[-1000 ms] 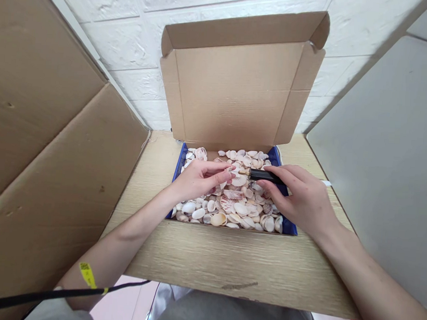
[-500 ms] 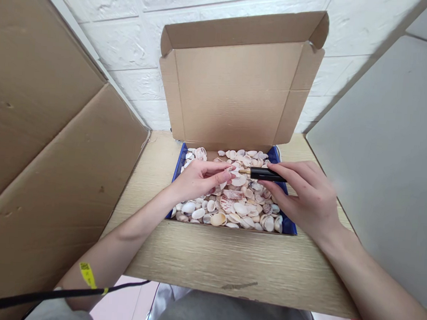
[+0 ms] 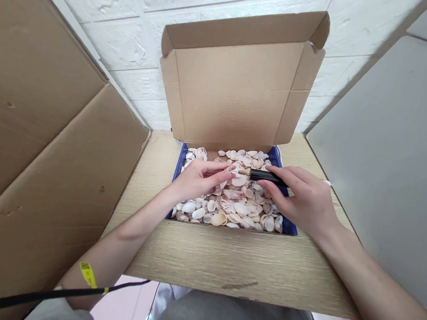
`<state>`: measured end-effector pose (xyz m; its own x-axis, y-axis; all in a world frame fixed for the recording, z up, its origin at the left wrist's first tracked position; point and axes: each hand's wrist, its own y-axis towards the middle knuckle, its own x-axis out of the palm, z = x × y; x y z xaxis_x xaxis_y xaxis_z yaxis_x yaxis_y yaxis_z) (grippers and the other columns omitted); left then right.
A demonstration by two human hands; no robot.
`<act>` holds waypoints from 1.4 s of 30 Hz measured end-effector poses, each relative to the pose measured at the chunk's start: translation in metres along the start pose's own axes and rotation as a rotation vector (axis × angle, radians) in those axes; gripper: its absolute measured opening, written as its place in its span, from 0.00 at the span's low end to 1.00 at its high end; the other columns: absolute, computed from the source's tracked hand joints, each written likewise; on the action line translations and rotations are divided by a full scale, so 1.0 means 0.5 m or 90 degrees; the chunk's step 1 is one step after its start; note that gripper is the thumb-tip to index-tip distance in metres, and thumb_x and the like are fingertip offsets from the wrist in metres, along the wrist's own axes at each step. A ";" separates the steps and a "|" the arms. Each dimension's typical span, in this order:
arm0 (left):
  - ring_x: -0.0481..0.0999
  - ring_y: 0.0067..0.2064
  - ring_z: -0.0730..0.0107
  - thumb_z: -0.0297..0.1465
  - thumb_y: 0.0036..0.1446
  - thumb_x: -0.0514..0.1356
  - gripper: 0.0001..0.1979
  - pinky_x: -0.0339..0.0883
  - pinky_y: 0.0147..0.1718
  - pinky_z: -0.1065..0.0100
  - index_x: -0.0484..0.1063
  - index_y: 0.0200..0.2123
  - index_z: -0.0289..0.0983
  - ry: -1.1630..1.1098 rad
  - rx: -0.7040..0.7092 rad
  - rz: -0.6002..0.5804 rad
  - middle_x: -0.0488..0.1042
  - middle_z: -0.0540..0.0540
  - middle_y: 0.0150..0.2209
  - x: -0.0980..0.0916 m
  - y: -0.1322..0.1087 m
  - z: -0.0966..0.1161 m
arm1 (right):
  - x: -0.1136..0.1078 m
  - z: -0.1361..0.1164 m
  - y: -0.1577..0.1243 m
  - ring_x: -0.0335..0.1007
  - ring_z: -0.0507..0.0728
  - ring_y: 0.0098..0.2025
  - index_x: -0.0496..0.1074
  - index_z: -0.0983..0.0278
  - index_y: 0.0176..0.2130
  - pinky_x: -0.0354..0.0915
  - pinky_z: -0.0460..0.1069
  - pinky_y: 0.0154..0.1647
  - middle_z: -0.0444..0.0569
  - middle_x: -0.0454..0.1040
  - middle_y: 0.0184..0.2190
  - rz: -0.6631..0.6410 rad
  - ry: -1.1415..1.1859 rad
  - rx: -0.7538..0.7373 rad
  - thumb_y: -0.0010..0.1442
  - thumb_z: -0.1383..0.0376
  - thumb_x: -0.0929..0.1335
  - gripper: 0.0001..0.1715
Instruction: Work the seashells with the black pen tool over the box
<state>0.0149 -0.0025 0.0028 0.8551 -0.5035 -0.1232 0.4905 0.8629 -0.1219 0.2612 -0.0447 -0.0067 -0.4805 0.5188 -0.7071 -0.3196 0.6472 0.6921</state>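
An open cardboard box (image 3: 240, 84) with a blue lining stands on the wooden table (image 3: 229, 262), its lid raised at the back. Several small white, pink and tan seashells (image 3: 232, 209) fill it. My left hand (image 3: 201, 178) hovers over the shells and pinches one small shell (image 3: 232, 170) between thumb and fingertips. My right hand (image 3: 301, 199) grips a black pen-like tool (image 3: 265, 175) with a brass tip. The tip points left and meets the pinched shell.
A large cardboard sheet (image 3: 48, 135) leans along the left side. A grey panel (image 3: 387, 156) stands on the right and a white brick wall (image 3: 134, 39) is behind. A black cable (image 3: 46, 294) with a yellow tag crosses the lower left.
My right hand shifted slightly, lifting then lowering again, with the tool still held at the shell. My left hand has stayed put.
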 end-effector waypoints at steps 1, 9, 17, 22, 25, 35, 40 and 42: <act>0.65 0.22 0.79 0.45 0.56 0.65 0.29 0.60 0.20 0.73 0.77 0.53 0.30 0.001 -0.002 0.001 0.81 0.39 0.37 0.000 0.000 0.000 | 0.001 0.000 -0.001 0.76 0.56 0.30 0.74 0.64 0.44 0.69 0.50 0.29 0.49 0.80 0.32 -0.016 0.007 0.004 0.64 0.59 0.70 0.12; 0.65 0.22 0.79 0.45 0.56 0.65 0.29 0.60 0.19 0.73 0.77 0.53 0.29 -0.001 -0.005 0.001 0.81 0.38 0.37 0.000 0.001 -0.003 | 0.004 0.004 -0.003 0.76 0.56 0.31 0.74 0.62 0.44 0.68 0.50 0.28 0.48 0.80 0.33 -0.050 0.033 0.012 0.65 0.58 0.69 0.12; 0.66 0.23 0.79 0.45 0.56 0.64 0.28 0.61 0.20 0.73 0.77 0.53 0.30 0.015 0.000 -0.006 0.81 0.39 0.37 -0.001 -0.001 0.003 | -0.010 0.002 0.008 0.75 0.59 0.35 0.73 0.55 0.50 0.72 0.55 0.36 0.49 0.80 0.37 0.039 0.002 -0.038 0.61 0.63 0.72 0.16; 0.66 0.22 0.79 0.45 0.57 0.64 0.28 0.59 0.20 0.73 0.77 0.53 0.30 0.026 -0.002 -0.025 0.81 0.39 0.37 -0.001 -0.002 0.004 | -0.014 0.000 0.009 0.76 0.60 0.36 0.73 0.52 0.51 0.71 0.56 0.36 0.48 0.80 0.38 0.082 -0.034 -0.057 0.60 0.65 0.72 0.19; 0.66 0.23 0.79 0.45 0.57 0.64 0.28 0.59 0.20 0.73 0.77 0.54 0.30 0.023 -0.003 -0.024 0.81 0.38 0.37 0.000 0.000 0.003 | -0.010 -0.002 0.009 0.75 0.60 0.36 0.72 0.55 0.51 0.71 0.56 0.37 0.49 0.80 0.38 0.098 -0.035 -0.062 0.60 0.66 0.73 0.20; 0.64 0.22 0.80 0.46 0.56 0.64 0.29 0.59 0.20 0.73 0.77 0.53 0.31 -0.005 0.002 -0.003 0.80 0.40 0.36 -0.001 0.001 -0.001 | 0.005 -0.003 -0.004 0.74 0.55 0.27 0.76 0.62 0.41 0.65 0.49 0.24 0.47 0.80 0.30 -0.019 -0.009 0.055 0.64 0.55 0.69 0.13; 0.64 0.22 0.80 0.45 0.55 0.65 0.29 0.59 0.19 0.73 0.78 0.52 0.29 0.002 -0.005 0.002 0.80 0.39 0.36 0.000 -0.001 0.001 | 0.006 0.001 -0.007 0.72 0.53 0.23 0.75 0.62 0.40 0.62 0.48 0.22 0.47 0.80 0.31 -0.067 0.001 0.032 0.66 0.53 0.67 0.15; 0.63 0.22 0.80 0.45 0.55 0.65 0.29 0.58 0.19 0.72 0.78 0.52 0.29 -0.004 -0.003 0.001 0.80 0.39 0.36 0.000 -0.002 0.003 | 0.006 0.001 -0.006 0.73 0.54 0.25 0.75 0.63 0.41 0.64 0.49 0.23 0.48 0.80 0.31 -0.053 -0.002 0.013 0.65 0.54 0.68 0.15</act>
<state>0.0146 -0.0033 0.0044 0.8571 -0.5017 -0.1172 0.4881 0.8635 -0.1268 0.2611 -0.0450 -0.0109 -0.4503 0.4640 -0.7629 -0.3417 0.6998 0.6273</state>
